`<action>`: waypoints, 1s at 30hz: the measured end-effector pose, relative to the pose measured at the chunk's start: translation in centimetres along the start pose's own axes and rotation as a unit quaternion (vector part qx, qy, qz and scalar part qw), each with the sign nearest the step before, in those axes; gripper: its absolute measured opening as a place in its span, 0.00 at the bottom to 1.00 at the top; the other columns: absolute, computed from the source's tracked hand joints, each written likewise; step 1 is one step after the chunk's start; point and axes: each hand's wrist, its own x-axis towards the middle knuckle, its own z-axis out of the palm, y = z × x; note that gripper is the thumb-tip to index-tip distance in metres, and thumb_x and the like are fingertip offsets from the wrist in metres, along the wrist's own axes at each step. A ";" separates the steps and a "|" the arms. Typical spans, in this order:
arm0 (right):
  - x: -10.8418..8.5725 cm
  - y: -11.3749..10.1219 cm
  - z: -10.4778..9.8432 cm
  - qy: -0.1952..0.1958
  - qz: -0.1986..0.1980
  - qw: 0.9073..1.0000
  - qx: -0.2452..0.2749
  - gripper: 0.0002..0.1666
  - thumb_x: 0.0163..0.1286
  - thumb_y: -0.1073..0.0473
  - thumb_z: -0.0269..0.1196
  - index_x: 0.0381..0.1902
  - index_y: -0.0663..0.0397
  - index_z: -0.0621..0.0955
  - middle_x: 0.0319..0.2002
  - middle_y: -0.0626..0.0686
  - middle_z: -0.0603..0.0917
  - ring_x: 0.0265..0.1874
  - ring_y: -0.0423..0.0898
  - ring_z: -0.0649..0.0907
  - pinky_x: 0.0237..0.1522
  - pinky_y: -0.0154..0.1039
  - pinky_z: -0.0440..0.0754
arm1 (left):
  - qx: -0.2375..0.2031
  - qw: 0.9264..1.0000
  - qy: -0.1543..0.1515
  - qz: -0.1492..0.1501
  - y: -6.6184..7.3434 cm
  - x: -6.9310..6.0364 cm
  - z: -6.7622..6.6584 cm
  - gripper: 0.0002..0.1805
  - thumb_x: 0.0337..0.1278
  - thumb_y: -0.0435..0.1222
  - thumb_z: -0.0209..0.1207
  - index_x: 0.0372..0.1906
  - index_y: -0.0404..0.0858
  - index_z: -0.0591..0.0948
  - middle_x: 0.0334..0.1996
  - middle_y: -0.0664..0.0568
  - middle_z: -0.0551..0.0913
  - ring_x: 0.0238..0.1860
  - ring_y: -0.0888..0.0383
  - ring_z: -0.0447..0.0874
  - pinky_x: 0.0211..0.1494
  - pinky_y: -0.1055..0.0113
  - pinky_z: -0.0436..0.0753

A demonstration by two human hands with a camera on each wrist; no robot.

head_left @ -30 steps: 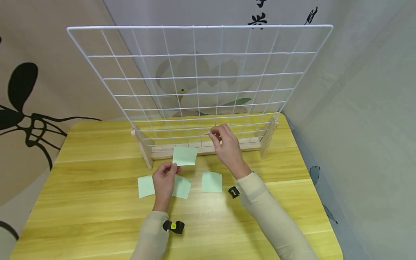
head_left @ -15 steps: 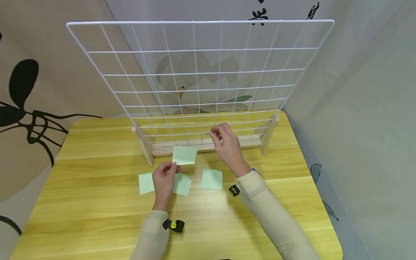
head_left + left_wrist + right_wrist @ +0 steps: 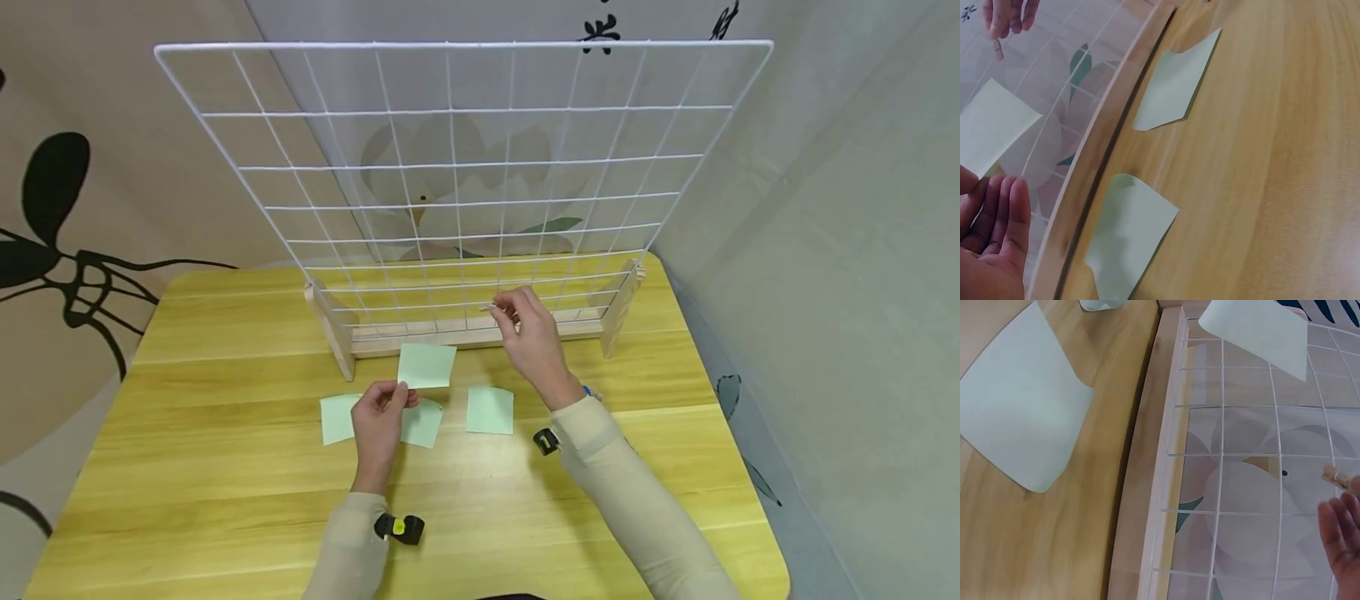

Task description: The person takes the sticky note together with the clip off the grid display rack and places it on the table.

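Observation:
My left hand (image 3: 378, 417) pinches a pale green sticky note (image 3: 427, 365) by its lower left corner, raised in front of the wire grid (image 3: 480, 158). My right hand (image 3: 534, 342) pinches a small wooden clothespin (image 3: 1336, 477), close to the grid's lower rows and apart from the note. More notes lie on the table: one note (image 3: 490, 410) between the two arms, another note (image 3: 338, 418) left of my left hand, and a third note (image 3: 422, 423) partly behind that hand. The left wrist view shows the clothespin (image 3: 998, 49) pointing down from the right fingertips.
The white grid stands in a wooden base (image 3: 480, 335) with two side feet, such as the left foot (image 3: 331, 337). The wooden table (image 3: 225, 467) runs back to a patterned cloth (image 3: 840, 208). A small blue item (image 3: 592, 392) shows beside the right cuff.
My left hand and its note have dipped slightly. The right hand with the clothespin has shifted a little to the right. The head view has tilted slightly.

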 end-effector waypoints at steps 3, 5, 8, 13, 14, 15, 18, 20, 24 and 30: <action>-0.1 0.1 0.0 -0.001 0.004 1.000 0.001 0.08 0.71 0.66 0.62 0.44 0.66 0.80 0.38 0.54 0.78 0.33 0.45 0.79 0.34 0.33 0.81 | -0.001 1.000 -0.004 0.003 0.0 -0.1 0.0 0.09 0.65 0.24 0.58 0.38 0.17 0.78 0.34 0.25 0.82 0.29 0.50 0.87 0.39 0.61 0.88; -0.1 0.2 0.0 -0.003 0.007 1.000 0.000 0.07 0.71 0.66 0.62 0.44 0.66 0.80 0.38 0.54 0.78 0.33 0.45 0.79 0.33 0.33 0.81 | -0.003 1.000 -0.001 0.001 -0.1 -0.2 0.1 0.08 0.65 0.24 0.58 0.37 0.18 0.78 0.34 0.26 0.82 0.29 0.51 0.87 0.39 0.63 0.88; -0.3 0.4 0.0 -0.006 0.012 1.000 -0.003 0.08 0.70 0.67 0.63 0.44 0.66 0.80 0.38 0.54 0.78 0.33 0.45 0.79 0.34 0.33 0.81 | -0.003 1.000 0.005 0.002 -0.4 -0.2 0.1 0.08 0.65 0.26 0.59 0.37 0.19 0.78 0.33 0.29 0.83 0.28 0.54 0.87 0.38 0.65 0.88; -0.6 0.9 -0.1 -0.007 0.016 1.000 -0.009 0.07 0.68 0.68 0.64 0.43 0.65 0.80 0.37 0.53 0.79 0.32 0.45 0.79 0.33 0.32 0.81 | 0.002 1.000 -0.005 0.001 0.1 -0.7 0.1 0.09 0.66 0.25 0.57 0.37 0.17 0.77 0.34 0.26 0.82 0.29 0.52 0.87 0.38 0.64 0.88; -0.6 0.9 -0.2 -0.008 0.016 1.000 -0.008 0.07 0.68 0.68 0.64 0.43 0.64 0.80 0.37 0.53 0.79 0.31 0.45 0.79 0.32 0.32 0.82 | -0.001 1.000 -0.007 0.000 0.1 -0.8 0.0 0.09 0.66 0.25 0.58 0.37 0.17 0.77 0.34 0.25 0.82 0.29 0.51 0.87 0.38 0.64 0.88; -0.7 1.0 -0.2 -0.009 0.019 1.000 -0.007 0.07 0.68 0.68 0.64 0.43 0.64 0.80 0.37 0.53 0.78 0.31 0.45 0.79 0.32 0.33 0.82 | -0.004 1.000 -0.009 -0.002 0.1 -0.9 0.0 0.09 0.66 0.25 0.58 0.37 0.17 0.77 0.35 0.25 0.81 0.30 0.51 0.87 0.39 0.64 0.88; -1.0 1.1 -0.3 -0.014 0.026 1.000 -0.004 0.07 0.68 0.69 0.64 0.43 0.64 0.80 0.37 0.53 0.78 0.32 0.45 0.79 0.32 0.33 0.81 | -0.004 1.000 -0.010 -0.002 -0.2 -1.1 -0.1 0.10 0.66 0.26 0.58 0.37 0.17 0.77 0.35 0.24 0.81 0.30 0.50 0.87 0.39 0.63 0.88; -1.2 1.1 -0.4 -0.017 0.031 0.999 -0.003 0.06 0.68 0.69 0.64 0.43 0.64 0.80 0.37 0.53 0.78 0.32 0.45 0.79 0.31 0.34 0.81 | -0.005 1.000 -0.010 -0.008 -1.1 -1.0 -0.4 0.11 0.67 0.28 0.58 0.38 0.19 0.78 0.36 0.25 0.81 0.31 0.49 0.87 0.40 0.63 0.88; -1.4 1.3 -0.4 -0.015 0.036 0.999 -0.005 0.06 0.68 0.69 0.64 0.42 0.65 0.80 0.37 0.54 0.78 0.31 0.45 0.79 0.31 0.35 0.82 | 0.005 1.000 -0.014 -0.018 -1.3 -1.3 -0.6 0.11 0.67 0.28 0.58 0.39 0.19 0.78 0.37 0.24 0.81 0.32 0.45 0.87 0.41 0.61 0.88; -1.8 1.6 -0.4 -0.018 0.043 0.999 -0.013 0.07 0.68 0.69 0.64 0.43 0.64 0.80 0.37 0.53 0.78 0.32 0.45 0.79 0.33 0.35 0.83 | 0.004 1.000 -0.009 -0.018 -1.7 -1.5 -0.5 0.10 0.66 0.27 0.58 0.37 0.18 0.78 0.34 0.28 0.83 0.31 0.47 0.87 0.38 0.64 0.88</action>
